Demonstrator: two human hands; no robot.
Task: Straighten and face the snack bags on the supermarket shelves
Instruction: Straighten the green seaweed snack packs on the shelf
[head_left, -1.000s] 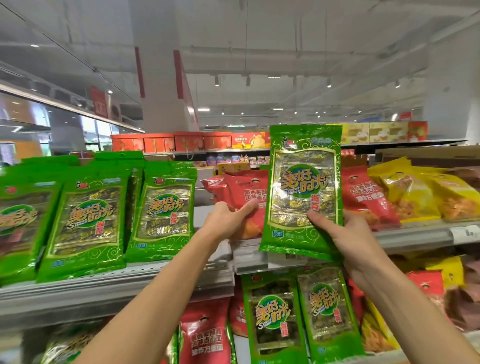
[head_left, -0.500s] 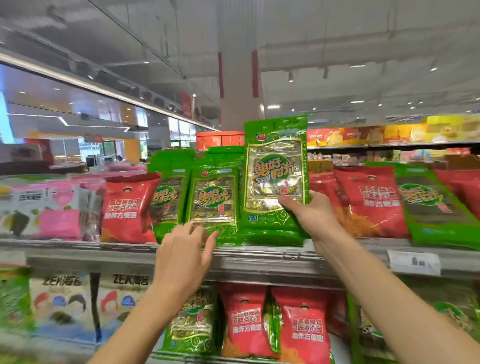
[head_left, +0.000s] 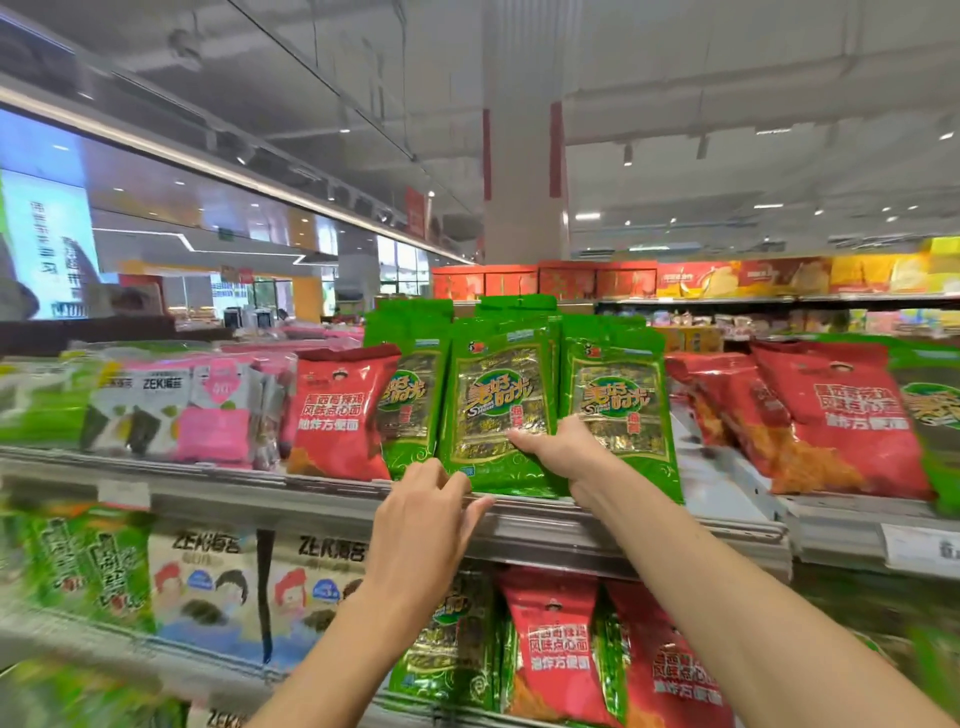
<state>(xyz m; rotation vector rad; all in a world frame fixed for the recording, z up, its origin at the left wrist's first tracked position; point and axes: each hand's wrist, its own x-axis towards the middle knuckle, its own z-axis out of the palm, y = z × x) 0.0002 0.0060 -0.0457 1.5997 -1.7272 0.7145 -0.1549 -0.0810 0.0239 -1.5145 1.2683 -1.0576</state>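
Two shelves (head_left: 332, 514) of snack bags fill the view, blurred toward the edges. At nine o'clock on the upper shelf stand white-and-pink seaweed packs (head_left: 171, 410), then a red bag (head_left: 335, 410) leaning a little. Just right of it, near the centre, three green bags stand side by side and upright. The left green bag (head_left: 410, 405) is partly hidden behind the red one and the middle one. The left hand (head_left: 421, 525) reaches up from six o'clock, fingers loosely bent, its tips at the shelf edge and at the bottom left corner of the middle green bag (head_left: 496, 410); whether it pinches the bag I cannot tell. The right hand (head_left: 563, 449) grasps that same bag at its lower right, thumb across the front and fingers behind, the bag's bottom edge resting on the shelf lip. The right green bag (head_left: 618, 405) stands touching it, partly behind the wrist. At three o'clock lie more red bags (head_left: 836, 415), tilted back. On the lower shelf, from seven o'clock to five, stand white seaweed packs (head_left: 208, 582), a green bag (head_left: 452, 639) behind the left forearm, and red bags (head_left: 558, 649).
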